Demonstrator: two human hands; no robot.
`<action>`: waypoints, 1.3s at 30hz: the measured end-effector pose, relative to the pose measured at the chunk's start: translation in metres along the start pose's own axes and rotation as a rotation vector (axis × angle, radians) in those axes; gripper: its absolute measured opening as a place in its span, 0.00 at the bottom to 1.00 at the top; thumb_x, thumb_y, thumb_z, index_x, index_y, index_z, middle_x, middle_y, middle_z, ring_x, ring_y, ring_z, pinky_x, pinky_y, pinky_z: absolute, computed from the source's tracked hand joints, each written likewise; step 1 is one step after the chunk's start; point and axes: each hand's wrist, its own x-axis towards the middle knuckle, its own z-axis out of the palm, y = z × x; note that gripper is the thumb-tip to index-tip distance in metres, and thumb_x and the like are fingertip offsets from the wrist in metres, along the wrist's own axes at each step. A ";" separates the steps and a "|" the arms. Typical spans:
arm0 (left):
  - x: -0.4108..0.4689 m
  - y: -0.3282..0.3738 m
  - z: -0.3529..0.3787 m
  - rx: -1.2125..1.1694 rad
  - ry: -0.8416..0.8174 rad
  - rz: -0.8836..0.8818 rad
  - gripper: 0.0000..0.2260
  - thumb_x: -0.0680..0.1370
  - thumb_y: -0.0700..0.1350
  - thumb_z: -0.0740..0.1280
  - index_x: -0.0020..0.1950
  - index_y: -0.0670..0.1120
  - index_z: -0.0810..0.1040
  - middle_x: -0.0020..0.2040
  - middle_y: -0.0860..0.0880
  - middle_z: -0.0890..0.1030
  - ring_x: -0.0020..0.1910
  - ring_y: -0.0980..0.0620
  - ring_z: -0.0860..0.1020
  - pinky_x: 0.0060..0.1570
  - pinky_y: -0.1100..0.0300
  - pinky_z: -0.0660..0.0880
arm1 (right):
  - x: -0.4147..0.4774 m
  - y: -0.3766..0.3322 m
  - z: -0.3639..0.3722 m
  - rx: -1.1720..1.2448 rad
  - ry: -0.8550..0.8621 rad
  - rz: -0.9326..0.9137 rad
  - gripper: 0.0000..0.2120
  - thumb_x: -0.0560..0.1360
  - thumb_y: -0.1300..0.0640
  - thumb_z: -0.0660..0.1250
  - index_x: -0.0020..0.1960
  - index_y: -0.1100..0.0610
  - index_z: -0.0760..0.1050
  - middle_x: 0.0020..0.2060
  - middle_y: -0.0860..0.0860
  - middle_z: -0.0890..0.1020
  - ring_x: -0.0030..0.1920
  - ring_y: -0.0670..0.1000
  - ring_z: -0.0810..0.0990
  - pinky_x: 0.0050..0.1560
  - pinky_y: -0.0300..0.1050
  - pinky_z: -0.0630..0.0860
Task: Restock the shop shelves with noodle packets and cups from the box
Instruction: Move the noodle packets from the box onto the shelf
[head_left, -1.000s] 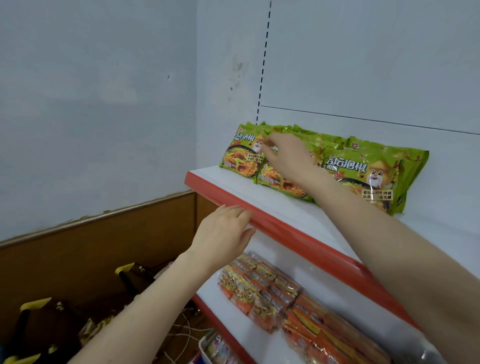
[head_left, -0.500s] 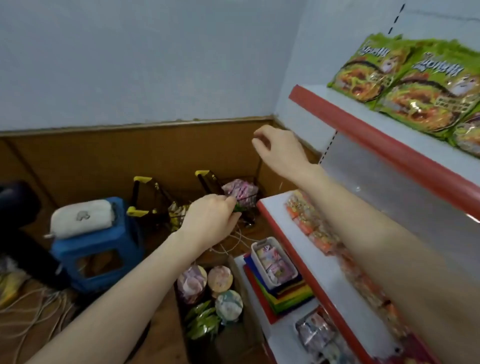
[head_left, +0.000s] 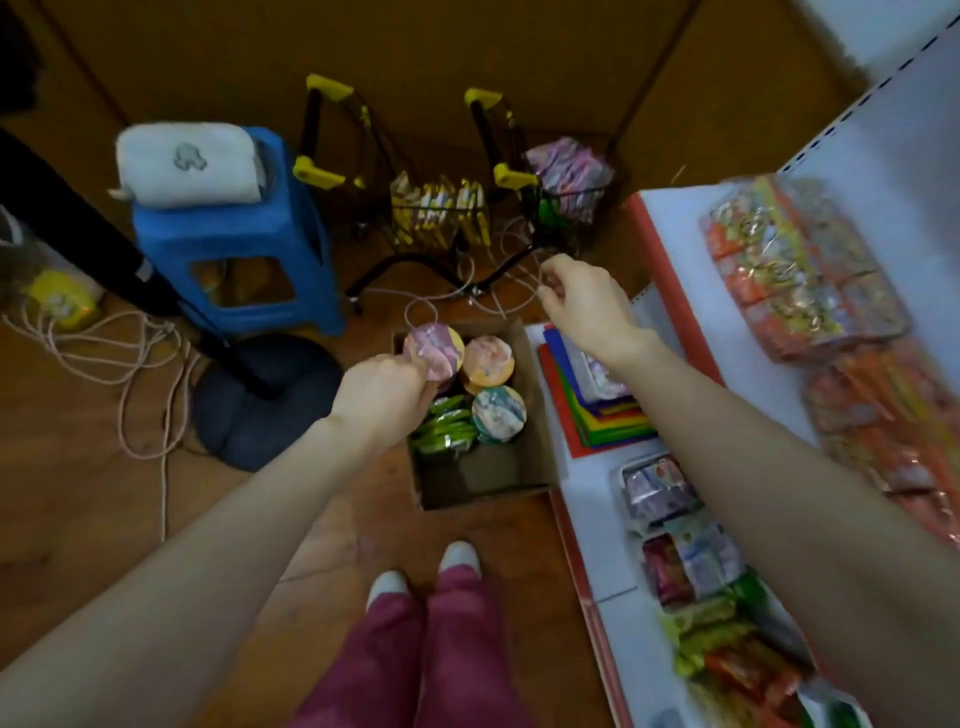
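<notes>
The left hand (head_left: 387, 397) gripped a pink-lidded cup (head_left: 434, 349) in the box (head_left: 530, 457) below it. The right hand (head_left: 584, 304) hovered empty, fingers loosely curled, beside the shelf (head_left: 670, 249).

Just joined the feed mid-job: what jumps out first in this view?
The open cardboard box on the floor ahead of the person's feet, with three round cup lids and green noodle packets inside. The left hand is at the pink-lidded cup at the box's far left corner, while the right hand hangs empty above the shelf edge. Left of the box stands a bright blue stool.
</notes>
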 end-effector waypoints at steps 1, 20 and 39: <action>0.004 -0.002 0.014 0.007 -0.037 -0.012 0.14 0.80 0.50 0.57 0.59 0.42 0.72 0.56 0.43 0.78 0.56 0.42 0.75 0.47 0.53 0.72 | 0.002 0.008 0.019 -0.012 -0.043 0.004 0.15 0.78 0.57 0.58 0.64 0.60 0.69 0.55 0.60 0.79 0.55 0.62 0.77 0.51 0.56 0.76; 0.160 -0.025 0.386 0.060 -0.288 -0.058 0.10 0.77 0.37 0.62 0.57 0.40 0.72 0.55 0.40 0.77 0.54 0.39 0.75 0.46 0.49 0.73 | 0.000 0.171 0.433 -0.108 -0.541 0.011 0.15 0.78 0.63 0.57 0.65 0.60 0.68 0.61 0.58 0.75 0.60 0.60 0.74 0.54 0.52 0.73; 0.237 -0.031 0.538 0.149 -0.452 -0.108 0.13 0.78 0.36 0.60 0.63 0.40 0.72 0.61 0.40 0.74 0.61 0.40 0.72 0.50 0.50 0.73 | 0.045 0.202 0.579 -0.219 -0.533 -0.085 0.17 0.76 0.65 0.59 0.65 0.62 0.65 0.63 0.58 0.69 0.65 0.57 0.65 0.59 0.50 0.68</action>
